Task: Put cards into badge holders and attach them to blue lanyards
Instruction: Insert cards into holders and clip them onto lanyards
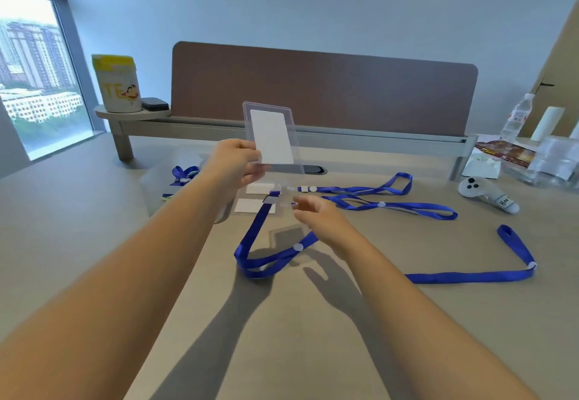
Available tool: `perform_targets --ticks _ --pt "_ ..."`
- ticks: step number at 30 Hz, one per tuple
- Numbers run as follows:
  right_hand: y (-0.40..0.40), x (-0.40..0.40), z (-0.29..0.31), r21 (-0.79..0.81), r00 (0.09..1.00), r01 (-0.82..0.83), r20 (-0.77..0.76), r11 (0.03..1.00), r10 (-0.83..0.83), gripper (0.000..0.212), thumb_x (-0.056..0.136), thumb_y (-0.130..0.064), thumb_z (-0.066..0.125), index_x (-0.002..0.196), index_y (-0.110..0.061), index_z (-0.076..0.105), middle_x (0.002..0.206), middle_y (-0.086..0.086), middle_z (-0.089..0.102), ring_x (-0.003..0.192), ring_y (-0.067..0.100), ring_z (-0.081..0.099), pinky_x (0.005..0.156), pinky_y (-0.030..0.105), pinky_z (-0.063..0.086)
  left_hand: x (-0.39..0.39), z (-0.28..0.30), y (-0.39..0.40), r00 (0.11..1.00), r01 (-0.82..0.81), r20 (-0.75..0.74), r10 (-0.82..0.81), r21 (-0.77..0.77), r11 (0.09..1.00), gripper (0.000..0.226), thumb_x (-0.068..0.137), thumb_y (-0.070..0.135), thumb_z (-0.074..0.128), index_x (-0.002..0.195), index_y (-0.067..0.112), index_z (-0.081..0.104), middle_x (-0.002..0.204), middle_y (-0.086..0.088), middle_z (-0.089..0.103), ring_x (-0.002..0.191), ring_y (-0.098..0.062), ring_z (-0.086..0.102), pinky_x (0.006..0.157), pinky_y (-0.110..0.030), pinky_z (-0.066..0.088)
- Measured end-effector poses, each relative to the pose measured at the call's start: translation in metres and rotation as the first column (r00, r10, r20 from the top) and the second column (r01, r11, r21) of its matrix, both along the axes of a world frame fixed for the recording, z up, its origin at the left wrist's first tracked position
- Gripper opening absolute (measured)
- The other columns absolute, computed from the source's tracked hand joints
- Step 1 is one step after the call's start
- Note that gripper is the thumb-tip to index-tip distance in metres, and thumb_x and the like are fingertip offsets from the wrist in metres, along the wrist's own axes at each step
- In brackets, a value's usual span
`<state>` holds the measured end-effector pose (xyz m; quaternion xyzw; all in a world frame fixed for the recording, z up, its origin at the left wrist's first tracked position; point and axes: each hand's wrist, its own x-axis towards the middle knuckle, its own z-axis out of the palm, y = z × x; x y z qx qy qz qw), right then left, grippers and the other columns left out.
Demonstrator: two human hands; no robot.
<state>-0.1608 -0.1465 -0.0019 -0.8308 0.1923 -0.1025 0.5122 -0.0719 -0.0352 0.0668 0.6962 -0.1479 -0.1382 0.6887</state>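
Desk [94, 211]: pale wood, brown divider panel [326, 89], window [34, 64] left.
Blue lanyards [275, 258]: about four.
Loose white cards [250, 205]: two.
Left hand [233, 161]: pinching badge holder [269, 133].
Right hand [316, 215]: spread, empty.

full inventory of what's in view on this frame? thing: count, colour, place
badge holder: 1, clear, raised in left hand
card: 1, white, inside holder
loose cards: 2, white, desk centre
lanyards: at least 3 plus a bundle, blue, centre to right and far left
tub: 1, white and yellow, shelf
controller: 1, white, right
bottle: 1, clear, far right
left hand: pinching holder
right hand: open, above a lanyard
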Motion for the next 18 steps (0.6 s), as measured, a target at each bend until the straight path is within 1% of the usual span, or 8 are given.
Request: perform_targets --ticks 2,4,6,9,11,14,16,18 --pt "0.008 0.001 0.011 0.054 0.997 -0.047 0.062 0.997 0.043 0.046 0.094 -0.011 0.045 0.140 -0.014 0.038 0.140 0.005 0.048 0.125 0.017 0.046 0.095 0.025 0.036 -0.002 0.004 0.003 1.000 0.008 -0.024 -0.009 -0.043 0.999 0.007 0.089 0.004 0.049 0.095 0.008 0.051 0.104 -0.013 0.056 0.093 -0.024 0.061 0.078 -0.030 0.051" --pt "0.015 0.001 0.018 0.100 0.992 -0.062 0.116 0.993 0.051 0.042 0.093 -0.011 0.047 0.135 -0.012 0.045 0.130 0.005 0.054 0.109 0.013 0.051 0.092 0.025 0.038 -0.004 0.006 0.005 0.999 0.017 -0.033 -0.020 -0.070 0.997 0.007 0.089 0.005 0.050 0.095 0.008 0.051 0.106 -0.013 0.057 0.090 -0.023 0.061 0.078 -0.029 0.051" --pt "0.021 0.002 0.023 0.161 0.983 -0.048 0.183 0.986 0.018 0.030 0.092 -0.010 0.049 0.121 -0.007 0.056 0.114 0.008 0.060 0.092 0.010 0.053 0.089 0.027 0.039 -0.004 0.007 0.008 0.999 0.016 -0.042 -0.020 -0.096 0.995 0.007 0.089 0.005 0.050 0.095 0.008 0.051 0.108 -0.013 0.058 0.085 -0.021 0.063 0.077 -0.028 0.051" --pt "0.024 0.003 0.026 0.267 0.963 -0.028 0.264 0.963 -0.046 0.016 0.092 -0.007 0.047 0.089 -0.010 0.063 0.104 0.020 0.065 0.088 0.022 0.060 0.089 0.032 0.049 -0.001 0.004 0.012 0.998 0.004 -0.069 -0.014 -0.144 0.990 0.008 0.088 0.005 0.051 0.095 0.009 0.051 0.105 -0.011 0.058 0.077 -0.015 0.062 0.071 -0.025 0.052" --pt "0.023 0.003 0.027 0.349 0.954 -0.050 0.295 0.936 -0.059 0.021 0.093 -0.003 0.045 0.079 -0.015 0.057 0.084 0.011 0.066 0.074 0.017 0.061 0.073 0.023 0.054 0.002 -0.003 0.016 0.996 0.011 -0.082 -0.024 -0.158 0.987 0.015 0.088 0.004 0.051 0.103 0.006 0.052 0.107 -0.013 0.058 0.076 -0.014 0.062 0.065 -0.022 0.053" --pt "0.022 0.004 0.029 0.333 0.954 0.002 0.281 0.943 -0.101 0.020 0.091 0.000 0.045 0.081 -0.011 0.059 0.069 0.003 0.060 0.049 0.006 0.048 0.044 0.011 0.042 0.004 -0.014 0.022 0.989 0.003 -0.142 -0.033 -0.207 0.978 0.038 0.086 -0.002 0.051 0.124 -0.003 0.042 0.105 -0.018 0.058 0.074 -0.016 0.062 0.057 -0.019 0.055" --pt "0.022 0.003 0.030 0.252 0.959 0.043 0.262 0.967 -0.111 0.013 0.090 -0.003 0.048 0.091 -0.008 0.060 0.065 0.001 0.057 0.045 0.003 0.040 0.040 0.009 0.033 0.004 -0.022 0.025 0.982 -0.018 -0.189 -0.027 -0.234 0.972 0.032 0.084 -0.008 0.052 0.116 -0.007 0.044 0.099 -0.021 0.058 0.070 -0.019 0.060 0.054 -0.019 0.056" --pt "0.022 0.003 0.030 0.147 0.963 0.046 0.256 0.988 -0.082 0.012 0.090 -0.009 0.053 0.097 -0.006 0.061 0.065 -0.002 0.054 0.053 0.004 0.042 0.048 0.010 0.034 0.005 -0.030 0.026 0.974 -0.037 -0.225 -0.005 -0.183 0.982 0.015 0.082 -0.008 0.055 0.096 -0.005 0.050 0.103 -0.021 0.059 0.072 -0.021 0.062 0.061 -0.023 0.057"
